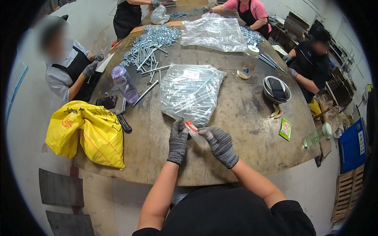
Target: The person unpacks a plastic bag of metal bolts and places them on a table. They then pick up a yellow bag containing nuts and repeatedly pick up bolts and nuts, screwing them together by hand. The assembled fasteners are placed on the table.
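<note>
A clear plastic bag [188,84] full of long metal bolts lies on the table in front of me. Its near end is gathered into a narrow neck with a red band [191,126] across it. My left hand [179,139], in a grey striped glove, closes on this neck from the left. In a matching glove, my right hand [221,146] pinches the clear plastic just right of the red band. A small red spot shows by the right fingertips, too small to name.
Loose long bolts [146,59] and heaped small hardware [157,37] lie beyond. At left are a yellow bag [100,137], purple bottle [125,84] and black-handled tool [124,123]. Bowls with a phone [278,87] and a jar [249,63] stand right. Several co-workers surround the table.
</note>
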`<state>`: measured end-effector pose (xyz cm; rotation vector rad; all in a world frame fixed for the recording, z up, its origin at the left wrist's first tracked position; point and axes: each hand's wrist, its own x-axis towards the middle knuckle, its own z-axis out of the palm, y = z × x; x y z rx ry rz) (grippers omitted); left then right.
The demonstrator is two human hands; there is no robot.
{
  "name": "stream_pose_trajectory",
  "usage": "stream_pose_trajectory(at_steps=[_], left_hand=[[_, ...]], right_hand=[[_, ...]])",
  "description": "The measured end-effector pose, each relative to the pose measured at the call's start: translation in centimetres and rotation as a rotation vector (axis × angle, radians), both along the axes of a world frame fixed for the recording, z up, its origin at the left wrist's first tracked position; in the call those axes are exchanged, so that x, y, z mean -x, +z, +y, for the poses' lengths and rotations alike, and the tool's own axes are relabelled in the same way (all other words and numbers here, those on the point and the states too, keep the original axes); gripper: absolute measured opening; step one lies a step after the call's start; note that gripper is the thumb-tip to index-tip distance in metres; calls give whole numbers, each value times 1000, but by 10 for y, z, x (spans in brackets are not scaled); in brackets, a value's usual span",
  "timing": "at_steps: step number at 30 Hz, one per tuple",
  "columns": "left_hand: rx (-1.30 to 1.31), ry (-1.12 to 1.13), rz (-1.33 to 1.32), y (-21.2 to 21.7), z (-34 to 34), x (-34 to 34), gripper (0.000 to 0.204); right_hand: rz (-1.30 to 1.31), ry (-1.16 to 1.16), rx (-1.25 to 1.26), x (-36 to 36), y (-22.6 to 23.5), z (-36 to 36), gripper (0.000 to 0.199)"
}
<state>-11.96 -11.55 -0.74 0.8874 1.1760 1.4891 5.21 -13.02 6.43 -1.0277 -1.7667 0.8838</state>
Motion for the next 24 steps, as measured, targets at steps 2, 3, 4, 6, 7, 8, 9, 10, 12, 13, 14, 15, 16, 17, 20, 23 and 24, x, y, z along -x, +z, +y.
stream_pose_trajectory(at_steps=[2, 3, 4, 6, 7, 8, 9, 10, 12, 13, 14, 15, 16, 17, 20, 23, 24], left_hand=[[7, 22, 24, -6, -1, -2, 49], [82, 18, -124, 7, -2, -6, 49], [157, 17, -271, 21, -1, -9, 49], [179, 35, -323, 27, -2, -7, 49], [133, 44, -232, 14, 0, -6, 49], [82, 50, -143, 11, 3, -8, 49], [31, 56, -53, 8, 4, -8, 49], [21, 30, -61, 4, 0, -6, 49], [55, 16, -61, 11, -4, -7, 49], [72, 9, -62, 15, -6, -8, 49], [61, -1, -102, 21, -10, -8, 51], [31, -5, -122, 19, -11, -8, 52], [0, -10, -143, 14, -12, -6, 53], [-30, -16, -161, 11, -13, -4, 54], [-47, -55, -326, 8, -15, -1, 54], [-6, -76, -198, 11, -17, 2, 53], [-32, -97, -257, 4, -14, 4, 52]], right_hand=[[179, 4, 224, -6, 6, 6, 37], [180, 17, 210, -9, 7, 8, 34], [181, 31, 196, -11, 8, 9, 31], [160, 110, 166, -8, 19, 6, 30], [112, 155, 155, -7, 19, 0, 31], [62, 197, 138, -8, 17, -5, 32], [12, 240, 122, -8, 19, -10, 33], [-4, 223, 174, -8, 23, -13, 35], [183, 125, 258, -13, 19, -3, 34], [277, 75, 299, -16, 18, 3, 33], [202, 21, 343, -19, 22, 10, 30], [157, 73, 343, -16, 25, 12, 29], [112, 126, 343, -10, 29, 13, 29], [70, 176, 343, -4, 29, 13, 31], [-417, 162, 229, 15, 19, 11, 42], [-421, 51, 197, 17, -11, 17, 37], [-399, 32, 212, 16, -15, 18, 35]])
